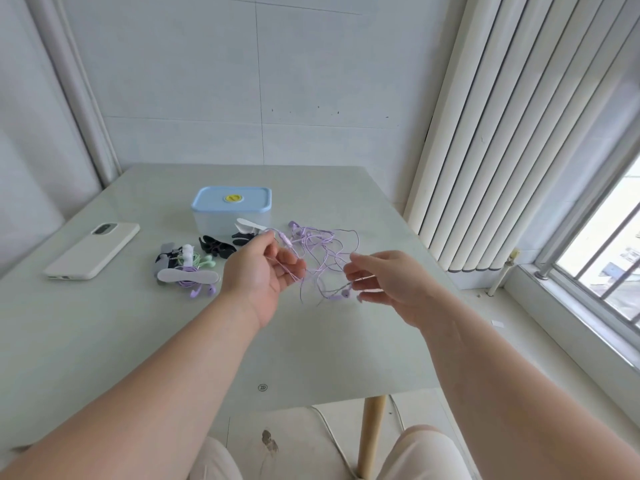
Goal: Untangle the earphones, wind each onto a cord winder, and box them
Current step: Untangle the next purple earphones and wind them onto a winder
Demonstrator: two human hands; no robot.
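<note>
The person sits at the near edge of the tabletop (138, 341), both bare forearms reaching forward over it. The left hand (263, 271) is held above the surface with its palm turned up and its fingers curled in, pinching a strand of the purple earphones (322, 258) just below the small inline remote (287, 241). The right hand (384, 289) is level with it and a little apart, its fingers spread and only slightly bent. Strands run between them close to an earbud (341, 294), but blur hides whether that grip has closed on the cord or merely props it.

The tangle hangs between the two hands and spills onto the tabletop behind them, lying roughly left to right, so both hands are equally near it. Judging by this, the untangling is under way, and the next pull probably turns on drawing the hands apart along that line to open the loops.

Left of the left hand lie earphones already wound on winders (188, 271), purple and green. Beyond them are black spare winders (216, 249) and a white one (249, 225), then the lidded blue box (231, 211). A white phone (93, 249) lies well off to the left.
</note>
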